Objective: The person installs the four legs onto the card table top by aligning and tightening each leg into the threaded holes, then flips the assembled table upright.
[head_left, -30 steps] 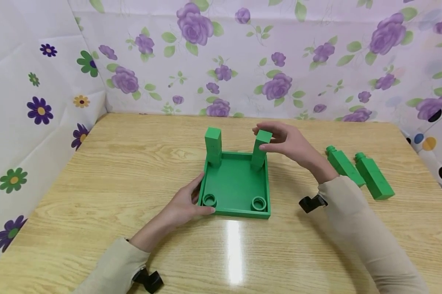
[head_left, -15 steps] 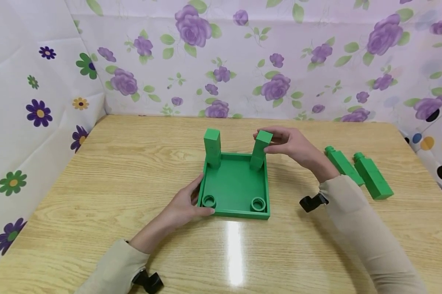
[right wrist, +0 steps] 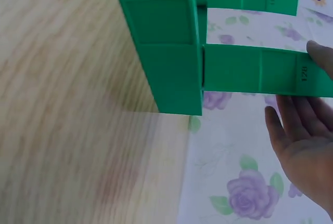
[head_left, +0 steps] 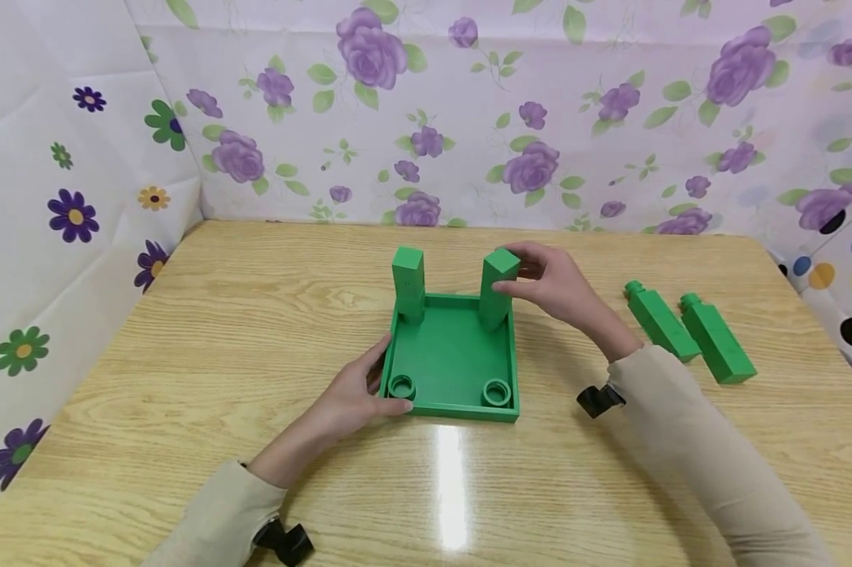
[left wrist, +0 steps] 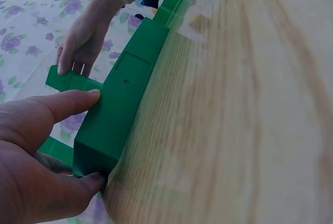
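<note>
A green square tray (head_left: 457, 409) lies mid-table with two empty round sockets along its front. Two green posts stand in its back corners: the left post (head_left: 409, 285) and the right post (head_left: 495, 303). My right hand (head_left: 521, 272) pinches the top of the right post; in the right wrist view the post (right wrist: 260, 70) juts from the tray (right wrist: 166, 42) towards my fingers (right wrist: 299, 141). My left hand (head_left: 376, 386) grips the tray's front-left corner; in the left wrist view its thumb (left wrist: 67, 104) lies on the tray wall (left wrist: 125, 104).
Two loose green posts (head_left: 660, 319) (head_left: 716, 340) lie side by side on the wooden table to the right of the tray. Flowered cloth walls close off the back and both sides. Bare tabletop lies in front of the tray and to its left.
My right hand's fingers have drawn in from a spread pose and now pinch the top of the right post, which stands a little straighter. The left hand and the tray have stayed put.
</note>
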`<action>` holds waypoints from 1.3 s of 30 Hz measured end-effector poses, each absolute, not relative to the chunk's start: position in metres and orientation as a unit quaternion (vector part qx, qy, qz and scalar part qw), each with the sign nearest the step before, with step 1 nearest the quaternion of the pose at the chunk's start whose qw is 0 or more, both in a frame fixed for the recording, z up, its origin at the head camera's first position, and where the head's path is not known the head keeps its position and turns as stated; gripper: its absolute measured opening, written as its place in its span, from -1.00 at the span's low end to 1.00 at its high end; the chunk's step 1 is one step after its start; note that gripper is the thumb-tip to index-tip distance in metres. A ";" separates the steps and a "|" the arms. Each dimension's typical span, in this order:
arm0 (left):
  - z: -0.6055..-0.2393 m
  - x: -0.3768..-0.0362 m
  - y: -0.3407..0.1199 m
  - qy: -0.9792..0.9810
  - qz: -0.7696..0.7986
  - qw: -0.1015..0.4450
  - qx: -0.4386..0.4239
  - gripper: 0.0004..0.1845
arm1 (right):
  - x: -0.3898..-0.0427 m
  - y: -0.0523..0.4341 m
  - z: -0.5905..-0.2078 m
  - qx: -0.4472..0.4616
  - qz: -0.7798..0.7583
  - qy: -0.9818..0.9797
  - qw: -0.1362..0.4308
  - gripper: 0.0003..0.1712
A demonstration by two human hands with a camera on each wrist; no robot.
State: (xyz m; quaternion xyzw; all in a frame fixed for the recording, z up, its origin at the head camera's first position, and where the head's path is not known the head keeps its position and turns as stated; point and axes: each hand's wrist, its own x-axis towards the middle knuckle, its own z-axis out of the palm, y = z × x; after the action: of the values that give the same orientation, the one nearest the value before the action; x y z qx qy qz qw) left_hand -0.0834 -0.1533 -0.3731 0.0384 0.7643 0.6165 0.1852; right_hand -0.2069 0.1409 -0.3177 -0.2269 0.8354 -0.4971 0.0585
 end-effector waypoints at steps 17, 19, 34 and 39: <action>-0.374 -0.081 -0.155 0.761 0.621 0.185 0.032 0.12 | -0.194 0.123 -0.328 -0.186 -0.477 0.854 -0.092 -0.45; -0.374 -0.081 -0.155 0.761 0.621 0.185 0.033 0.12 | -0.194 0.123 -0.329 -0.188 -0.480 0.852 -0.094 -0.46; -0.373 -0.083 -0.155 0.763 0.618 0.187 0.041 0.12 | -0.195 0.124 -0.331 -0.196 -0.475 0.852 -0.102 -0.43; -0.373 -0.083 -0.154 0.763 0.617 0.186 0.043 0.12 | -0.196 0.126 -0.329 -0.196 -0.466 0.860 -0.073 -0.34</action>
State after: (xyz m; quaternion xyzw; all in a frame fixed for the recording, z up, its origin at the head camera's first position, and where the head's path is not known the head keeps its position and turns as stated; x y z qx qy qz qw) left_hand -0.0828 -0.1542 -0.3730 0.0430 0.7632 0.6173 0.1857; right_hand -0.1960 0.1259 -0.3290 -0.1962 0.8599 -0.4656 -0.0730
